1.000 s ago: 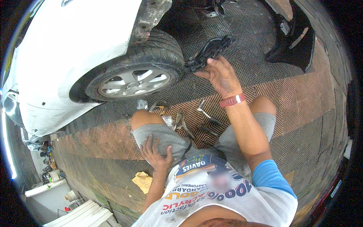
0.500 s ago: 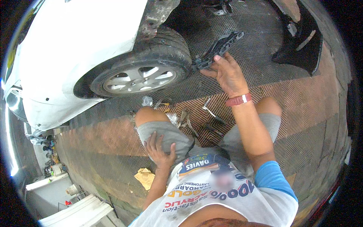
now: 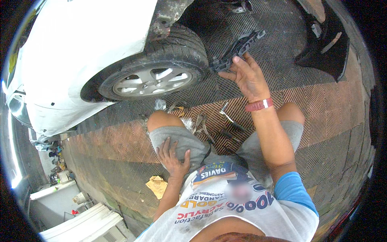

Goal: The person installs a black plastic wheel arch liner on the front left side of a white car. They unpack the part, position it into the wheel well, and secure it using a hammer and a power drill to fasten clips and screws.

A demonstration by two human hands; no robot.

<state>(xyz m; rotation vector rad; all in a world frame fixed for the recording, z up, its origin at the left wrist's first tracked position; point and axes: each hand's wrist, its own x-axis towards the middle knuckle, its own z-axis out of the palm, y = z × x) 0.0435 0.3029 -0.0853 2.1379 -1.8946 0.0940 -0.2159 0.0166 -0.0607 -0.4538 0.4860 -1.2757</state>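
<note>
Ribbed floor tiles of black and rust-brown plastic (image 3: 326, 97) spread beneath a white car (image 3: 88, 48), whose silver-spoked wheel with a worn black tyre (image 3: 183, 52) stands near the person. Just right of that tyre, the right hand (image 3: 250, 78) pinches the near edge of a narrow, curved black plastic part (image 3: 243, 47) between thumb and fingers; whether its far end touches the floor, I cannot tell. The left hand (image 3: 173, 157) holds nothing, resting with fingers spread on the grey cloth shorts (image 3: 179, 139). As far as shows, the part is loose and attached to nothing, while a slim metal tool with a dark handle (image 3: 229, 116) lies untouched between the knees. A large, glossy black curved panel (image 3: 322, 60) lies well apart, farther right. What remains undone cannot be judged from this view.
</note>
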